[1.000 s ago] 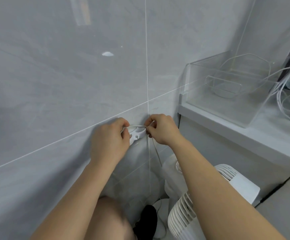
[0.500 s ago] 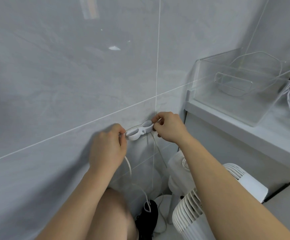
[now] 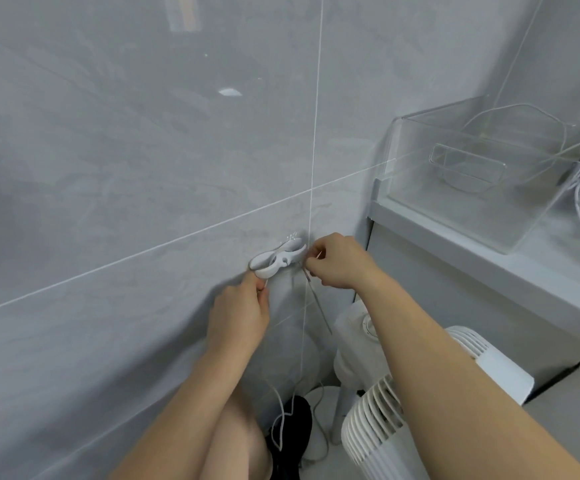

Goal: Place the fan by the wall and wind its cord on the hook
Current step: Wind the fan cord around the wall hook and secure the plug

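Cord [image 3: 318, 304] is pinched by both hands at the wall hook [image 3: 276, 259]: right hand [image 3: 337, 261] just beside it, left hand [image 3: 240, 311] lowered below it since 0.5 s ago. Fan [image 3: 385, 410] stands beneath right forearm by the wall.

The wall [image 3: 143, 150] is grey stone-look tile, smooth and glossy, catching light reflections. At its centre sits a smooth white plastic hook [image 3: 276, 259]. At 3 o'clock stands a clear, glossy plastic box [image 3: 420, 174] on a matt pale shelf [image 3: 489, 275]. At 5 o'clock, the fan [image 3: 375, 431] is ribbed white plastic.
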Tool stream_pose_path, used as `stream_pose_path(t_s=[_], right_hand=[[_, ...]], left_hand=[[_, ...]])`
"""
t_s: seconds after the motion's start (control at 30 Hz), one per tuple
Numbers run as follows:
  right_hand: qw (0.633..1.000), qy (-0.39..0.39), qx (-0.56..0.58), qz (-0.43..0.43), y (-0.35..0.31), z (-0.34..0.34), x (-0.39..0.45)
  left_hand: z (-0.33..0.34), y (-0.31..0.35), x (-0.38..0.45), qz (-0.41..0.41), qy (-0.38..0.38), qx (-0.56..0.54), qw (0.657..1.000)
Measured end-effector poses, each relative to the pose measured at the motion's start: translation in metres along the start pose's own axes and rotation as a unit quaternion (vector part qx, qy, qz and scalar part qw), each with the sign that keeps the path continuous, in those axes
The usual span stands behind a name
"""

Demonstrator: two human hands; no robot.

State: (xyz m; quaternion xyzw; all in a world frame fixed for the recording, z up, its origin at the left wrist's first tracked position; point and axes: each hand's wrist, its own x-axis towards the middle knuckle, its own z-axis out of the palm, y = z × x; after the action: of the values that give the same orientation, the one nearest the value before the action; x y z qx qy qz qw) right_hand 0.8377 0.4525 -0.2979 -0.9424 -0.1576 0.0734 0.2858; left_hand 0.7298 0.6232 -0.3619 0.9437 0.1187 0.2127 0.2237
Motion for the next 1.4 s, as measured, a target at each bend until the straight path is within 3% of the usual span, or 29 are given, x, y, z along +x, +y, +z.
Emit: stream_pose_path(t_s=[0.1,0.2,0.27,0.37,0.53,0.9,1.4], right_hand=[[0.991,-0.029,-0.121,0.044,0.003,-0.018,-0.009],[0.949,-0.132,-0.269,0.099,0.003,-0.034,-0.035],[0.927,-0.183,-0.301,0.129,0.006,-0.034,-0.048],[0.917,-0.213,-0.302,0.152,0.015,-0.021,-0.067],[0.923,-0.185,-0.304,0.147,0.017,-0.013,-0.080],[0.916,-0.210,-0.329,0.097,-0.017,-0.007,-0.084],[0.905,-0.266,-0.320,0.082,-0.018,0.009,-0.059]], left_hand=[[0.007,0.000,0.000,-0.018,-0.018,-0.036,0.999],[0.008,0.002,0.000,-0.026,-0.036,-0.039,0.998],[0.010,0.004,0.003,-0.038,-0.050,-0.035,0.997],[0.008,0.009,0.000,-0.056,-0.069,-0.028,0.996],[0.000,0.010,-0.003,-0.069,-0.079,-0.035,0.994],[-0.009,-0.005,-0.003,-0.061,-0.099,-0.056,0.992],[-0.007,-0.006,-0.004,-0.054,-0.062,-0.024,0.996]])
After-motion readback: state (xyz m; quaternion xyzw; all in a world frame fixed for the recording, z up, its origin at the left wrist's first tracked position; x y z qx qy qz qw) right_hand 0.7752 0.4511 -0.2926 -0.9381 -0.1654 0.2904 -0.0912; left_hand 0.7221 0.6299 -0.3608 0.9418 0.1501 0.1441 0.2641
